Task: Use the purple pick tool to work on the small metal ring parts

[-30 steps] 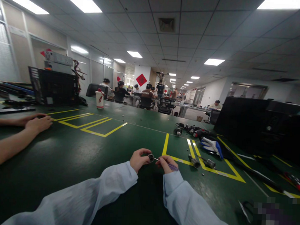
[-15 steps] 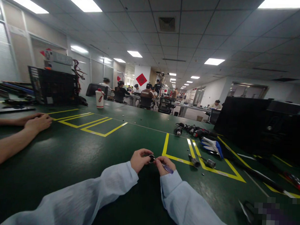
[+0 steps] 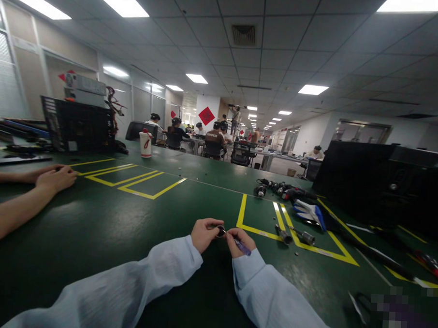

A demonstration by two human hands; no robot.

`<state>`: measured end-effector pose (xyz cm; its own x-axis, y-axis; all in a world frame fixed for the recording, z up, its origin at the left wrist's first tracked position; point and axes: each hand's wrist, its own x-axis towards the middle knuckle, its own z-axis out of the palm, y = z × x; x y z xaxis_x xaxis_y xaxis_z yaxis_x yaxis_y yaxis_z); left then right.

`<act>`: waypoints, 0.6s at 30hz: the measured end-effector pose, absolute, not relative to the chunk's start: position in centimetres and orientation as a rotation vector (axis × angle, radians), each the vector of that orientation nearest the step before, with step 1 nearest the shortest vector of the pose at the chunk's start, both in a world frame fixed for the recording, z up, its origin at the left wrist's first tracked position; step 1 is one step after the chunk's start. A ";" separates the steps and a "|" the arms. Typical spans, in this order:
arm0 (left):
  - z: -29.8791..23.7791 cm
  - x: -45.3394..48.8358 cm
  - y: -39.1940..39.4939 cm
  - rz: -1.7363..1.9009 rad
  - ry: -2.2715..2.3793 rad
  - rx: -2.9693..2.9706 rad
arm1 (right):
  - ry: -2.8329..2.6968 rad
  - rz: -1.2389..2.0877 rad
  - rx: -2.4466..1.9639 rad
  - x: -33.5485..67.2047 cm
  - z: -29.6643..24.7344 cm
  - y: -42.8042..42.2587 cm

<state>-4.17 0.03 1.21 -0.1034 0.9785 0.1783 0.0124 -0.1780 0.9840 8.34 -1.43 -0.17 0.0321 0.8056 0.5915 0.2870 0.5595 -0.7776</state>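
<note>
Over the near middle of the green table, my left hand [image 3: 204, 235] is closed on a small dark, round, hollow metal part [image 3: 221, 231], its open end turned toward my right hand. My right hand [image 3: 240, 242] grips a screwdriver with a translucent purple handle [image 3: 244, 249]; its thin shaft points left and its tip reaches the opening of the round part. Whether the tip touches the inside is too small to tell. To the right lie a metal cylinder [image 3: 284, 235] and a second cylinder with a thin shaft [image 3: 306, 237].
Yellow tape [image 3: 261, 232] marks areas on the green table [image 3: 146, 238]. At right are a blue-and-white glove [image 3: 309, 212], dark tools [image 3: 276, 187] and a black case [image 3: 363, 185]. Another person's hands [image 3: 56, 178] rest at left. A cup [image 3: 146, 144] stands farther back.
My right hand has shifted very slightly left, with the screwdriver's handle tilting a little. My left hand still holds the round part in almost the same place.
</note>
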 end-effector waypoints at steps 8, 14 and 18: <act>1.2 -4.0 -0.2 1.440 1.193 1.356 | -1.538 0.534 -0.958 8.4 -0.4 -1.2; 0.9 -4.0 0.2 1.461 1.150 1.393 | -1.541 0.532 -0.965 8.5 -0.6 -1.0; 1.2 -4.0 -0.1 1.453 1.135 1.363 | -1.538 0.529 -0.980 8.6 -0.7 -0.9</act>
